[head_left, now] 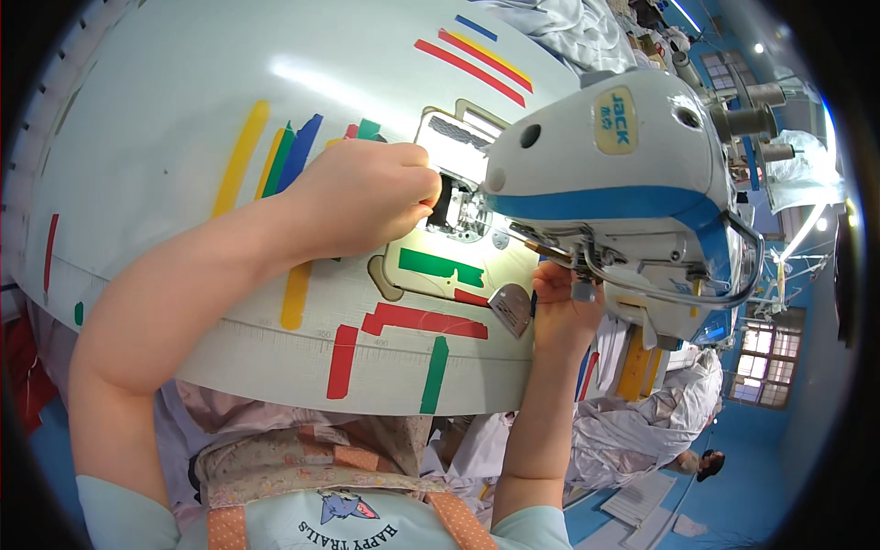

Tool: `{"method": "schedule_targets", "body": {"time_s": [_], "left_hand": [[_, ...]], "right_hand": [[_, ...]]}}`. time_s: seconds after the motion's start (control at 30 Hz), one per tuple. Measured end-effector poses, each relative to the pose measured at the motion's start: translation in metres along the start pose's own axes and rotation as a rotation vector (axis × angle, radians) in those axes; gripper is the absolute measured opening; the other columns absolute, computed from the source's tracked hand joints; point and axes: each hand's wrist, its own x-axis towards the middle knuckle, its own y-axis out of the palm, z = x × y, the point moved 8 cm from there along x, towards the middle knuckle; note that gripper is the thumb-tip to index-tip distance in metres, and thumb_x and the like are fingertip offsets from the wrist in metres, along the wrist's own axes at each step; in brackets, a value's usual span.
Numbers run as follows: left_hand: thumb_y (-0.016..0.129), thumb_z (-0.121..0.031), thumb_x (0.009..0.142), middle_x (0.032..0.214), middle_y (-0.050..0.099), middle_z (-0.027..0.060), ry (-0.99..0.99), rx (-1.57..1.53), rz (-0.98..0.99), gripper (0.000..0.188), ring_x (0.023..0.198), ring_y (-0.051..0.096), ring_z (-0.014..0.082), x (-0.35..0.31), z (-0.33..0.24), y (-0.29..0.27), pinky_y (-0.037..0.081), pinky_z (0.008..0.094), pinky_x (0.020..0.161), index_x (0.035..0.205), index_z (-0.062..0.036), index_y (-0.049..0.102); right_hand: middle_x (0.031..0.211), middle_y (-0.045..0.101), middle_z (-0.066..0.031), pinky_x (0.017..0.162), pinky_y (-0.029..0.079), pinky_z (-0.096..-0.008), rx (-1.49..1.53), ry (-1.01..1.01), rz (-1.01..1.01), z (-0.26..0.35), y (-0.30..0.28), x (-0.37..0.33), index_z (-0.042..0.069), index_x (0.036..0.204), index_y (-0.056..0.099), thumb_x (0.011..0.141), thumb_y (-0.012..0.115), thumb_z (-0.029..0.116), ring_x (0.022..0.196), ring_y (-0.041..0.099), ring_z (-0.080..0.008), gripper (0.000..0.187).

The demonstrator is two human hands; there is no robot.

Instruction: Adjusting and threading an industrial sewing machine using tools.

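A white and blue sewing machine (605,174) stands over the right part of the table. My left hand (371,194) is closed in a pinch at the lit needle plate, left of the presser foot (474,213). Its fingertips meet the edge of a small black patch (446,203); whether they grip it, I cannot tell. Under the machine head, my right hand (564,307) has its fingers curled near the needle area's right side. The machine head partly covers that hand, and what it holds does not show. A rounded metal plate (511,310) lies just left of it.
Strips of red, yellow, green and blue tape (426,319) are stuck across the pale table (183,165). White fabric (573,32) is heaped at the far edge, with more cloth (642,426) at the right. Thread spools (747,121) stand behind the machine. Another person (704,464) is at far right.
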Motion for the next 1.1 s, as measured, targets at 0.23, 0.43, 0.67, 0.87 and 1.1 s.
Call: {"method": "schedule_targets", "body": {"time_s": [0.23, 0.43, 0.67, 0.87, 1.1], "left_hand": [[0.06, -0.009, 0.077, 0.078, 0.059, 0.005, 0.012, -0.006, -0.028, 0.004, 0.07, 0.062, 0.0237, -0.002, 0.003, -0.001, 0.05, 0.0348, 0.062, 0.074, -0.0068, 0.061], [0.062, -0.01, 0.076, 0.075, 0.056, 0.0046, 0.066, -0.013, -0.061, 0.006, 0.068, 0.06, 0.0226, -0.005, 0.004, 0.0, 0.048, 0.0335, 0.06, 0.072, -0.0078, 0.058], [0.062, -0.01, 0.075, 0.079, 0.059, 0.0089, 0.041, -0.022, 0.031, 0.006, 0.073, 0.063, 0.0265, -0.002, 0.004, 0.001, 0.051, 0.0357, 0.066, 0.075, -0.0049, 0.062], [0.062, -0.01, 0.076, 0.083, 0.06, 0.0102, 0.007, -0.036, 0.062, 0.006, 0.077, 0.064, 0.0271, -0.004, 0.008, 0.0, 0.052, 0.0353, 0.068, 0.077, -0.0042, 0.063], [0.063, -0.011, 0.076, 0.082, 0.058, 0.0083, 0.022, -0.028, 0.046, 0.006, 0.075, 0.063, 0.0246, -0.003, 0.008, 0.002, 0.051, 0.034, 0.065, 0.077, -0.0053, 0.062]], "right_hand": [[0.087, 0.065, -0.0108, 0.055, 0.052, -0.0266, -0.043, -0.14, -0.022, 0.011, 0.002, -0.003, 0.002, 0.103, 0.058, 0.085, 0.062, 0.015, 0.07, 0.062, -0.0195, 0.023], [0.083, 0.063, -0.01, 0.054, 0.048, -0.0247, 0.073, -0.086, -0.038, 0.008, 0.014, -0.004, 0.003, 0.101, 0.058, 0.087, 0.06, 0.015, 0.067, 0.059, -0.0161, 0.019], [0.083, 0.063, -0.0122, 0.052, 0.043, -0.0239, 0.253, 0.024, -0.043, -0.002, -0.004, 0.001, 0.001, 0.099, 0.059, 0.089, 0.058, 0.018, 0.063, 0.057, -0.015, 0.019], [0.078, 0.063, -0.0116, 0.054, 0.046, -0.0251, 0.079, -0.062, -0.146, 0.002, 0.006, -0.003, -0.001, 0.101, 0.058, 0.088, 0.057, 0.018, 0.065, 0.058, -0.0168, 0.023], [0.08, 0.064, -0.0105, 0.056, 0.047, -0.0228, -0.107, -0.13, 0.001, 0.009, 0.01, -0.006, 0.0, 0.103, 0.057, 0.087, 0.059, 0.02, 0.07, 0.061, -0.0166, 0.026]]}}
